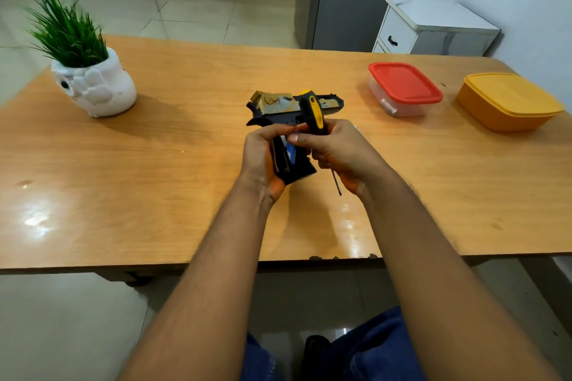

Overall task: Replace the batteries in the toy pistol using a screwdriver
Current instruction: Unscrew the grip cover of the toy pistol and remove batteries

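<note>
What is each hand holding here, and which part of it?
The left hand grips the toy pistol by its grip. The right hand holds the screwdriver around the lower handle, shaft pointing down.

No legible text, labels or numbers on any object in view.

A white pot [94,90] of green grass-like leaves stands at the upper left of the wooden table [154,189]. At the upper right, a clear red-lidded container [404,88] sits just beside an orange lidded tub [507,100]. Behind them, by the wall, stands a white drawer cabinet [433,28].
</note>
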